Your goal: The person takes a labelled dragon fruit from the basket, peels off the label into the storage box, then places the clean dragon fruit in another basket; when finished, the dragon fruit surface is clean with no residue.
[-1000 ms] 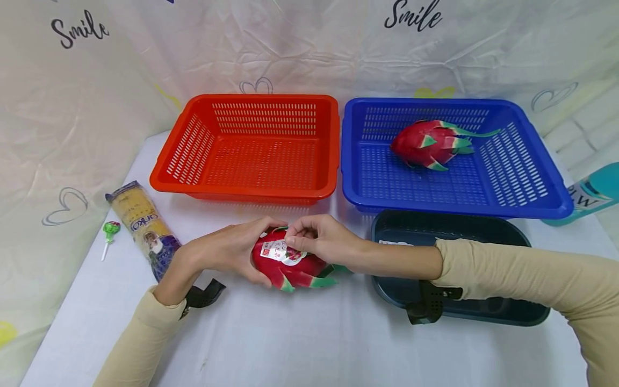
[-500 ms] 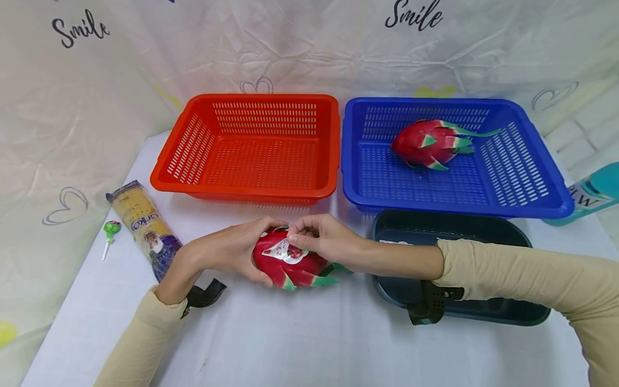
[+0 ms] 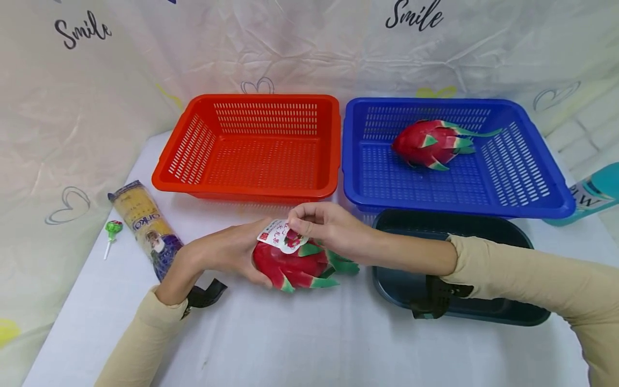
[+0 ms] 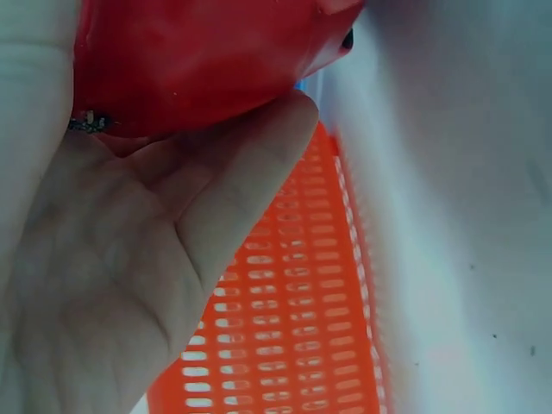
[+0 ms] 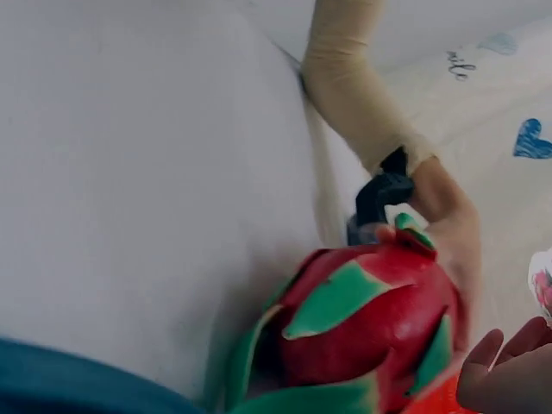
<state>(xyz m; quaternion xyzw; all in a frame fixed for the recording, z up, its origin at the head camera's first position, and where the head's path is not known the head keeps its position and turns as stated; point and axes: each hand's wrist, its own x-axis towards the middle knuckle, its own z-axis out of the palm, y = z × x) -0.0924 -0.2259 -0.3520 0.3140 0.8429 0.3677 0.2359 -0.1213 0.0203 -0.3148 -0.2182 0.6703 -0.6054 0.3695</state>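
In the head view, a red dragon fruit [image 3: 292, 264] with green scales lies on the white cloth. My left hand [image 3: 227, 250] grips its left end, fingers behind and thumb in front. My right hand [image 3: 333, 228] pinches a white sticker [image 3: 276, 234], printed with characters and a fruit picture, between thumb and forefinger. The sticker is lifted above the fruit; the right wrist view shows the sticker [image 5: 542, 283] apart from the fruit's skin [image 5: 379, 336]. Up close in the left wrist view, the left hand [image 4: 103, 259] touches the smooth red skin [image 4: 207, 60].
A red basket [image 3: 246, 191] stands behind the hands. Beside it, a blue basket [image 3: 459, 208] holds another dragon fruit [image 3: 427, 144]. The right forearm crosses a dark tray [image 3: 464, 317]. Left lie a pasta packet [image 3: 147, 220] and a lollipop [image 3: 113, 230]; a teal bottle [image 3: 597, 193] is far right.
The sticker lay flat on the dragon fruit, then its left part folded up, and now it is lifted away. My right hand has moved slightly up; the left hand keeps its grip.
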